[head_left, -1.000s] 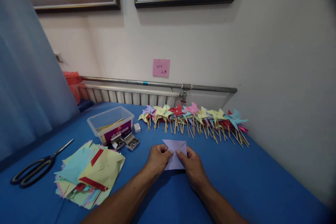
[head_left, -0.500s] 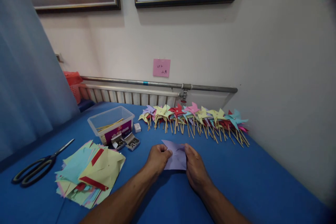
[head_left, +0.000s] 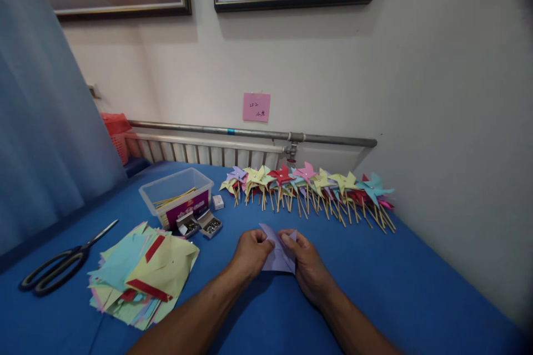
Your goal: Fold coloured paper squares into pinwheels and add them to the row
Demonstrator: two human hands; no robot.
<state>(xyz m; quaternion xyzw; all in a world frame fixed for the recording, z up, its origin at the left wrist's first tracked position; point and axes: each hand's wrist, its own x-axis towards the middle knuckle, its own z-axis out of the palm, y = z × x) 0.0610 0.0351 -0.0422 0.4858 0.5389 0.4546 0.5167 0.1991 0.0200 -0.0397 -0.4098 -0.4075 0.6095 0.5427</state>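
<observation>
A lilac paper square point(head_left: 278, 258) lies on the blue table point(head_left: 375, 283) in front of me, its corners partly folded toward the middle. My left hand point(head_left: 250, 252) pinches its left side with closed fingers. My right hand point(head_left: 306, 263) grips the right side, thumb and fingers pressing a folded corner down near the centre. Both hands touch the paper and nearly meet over it.
A pile of coloured paper squares point(head_left: 141, 274) lies at the left, black scissors point(head_left: 54, 269) beyond it. A clear plastic box with sticks point(head_left: 177, 194) and small boxes of pins point(head_left: 200, 224) stand behind. A row of finished pinwheels point(head_left: 308, 186) lines the wall.
My right hand has folded the right corner of the lilac paper inward toward the centre; the flat sheet now looks smaller and creased. My left hand has stayed in place.
</observation>
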